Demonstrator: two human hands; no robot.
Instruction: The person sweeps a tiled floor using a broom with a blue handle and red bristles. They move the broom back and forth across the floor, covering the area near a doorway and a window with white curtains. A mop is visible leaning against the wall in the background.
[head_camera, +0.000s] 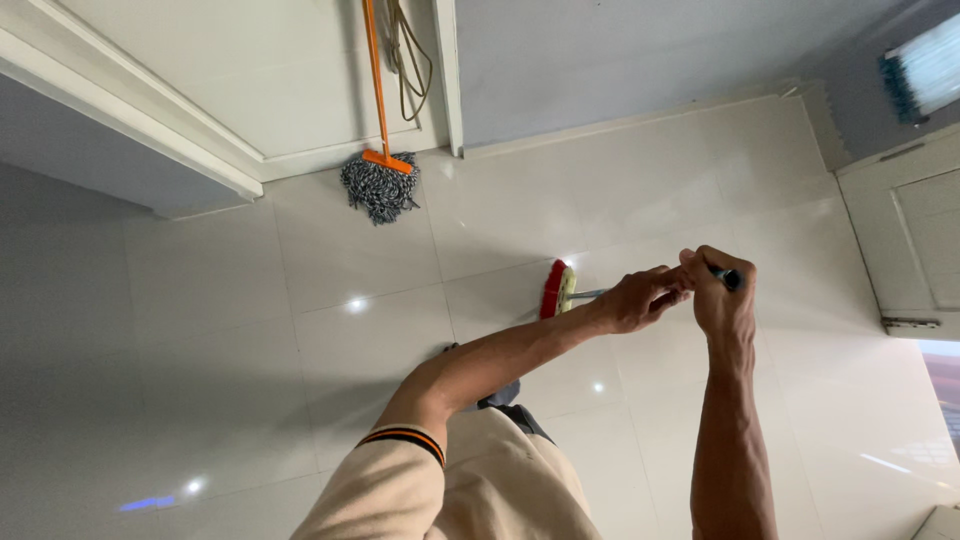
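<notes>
A home's tiled room: glossy white floor (300, 300), panelled door (260, 70) (string mop (380, 185) propped there).

Broom handle (600, 293) gripped in both hands: read as smooth metal, dull sheen, dark plastic-looking cap at the grip end. Broom head (556, 288) past the grip had red bristles, matt, coarse, on a pale plastic block. Floor tiles (330, 330) below the grip were glossy glazed ceramic, mirroring lamp spots. Mop (380, 186) far beyond the grip: rough grey corded yarn, orange plastic clamp, smooth orange pole. Sleeve (400, 480) behind the grip was soft matt beige cloth, ribbed dark cuff.
</notes>
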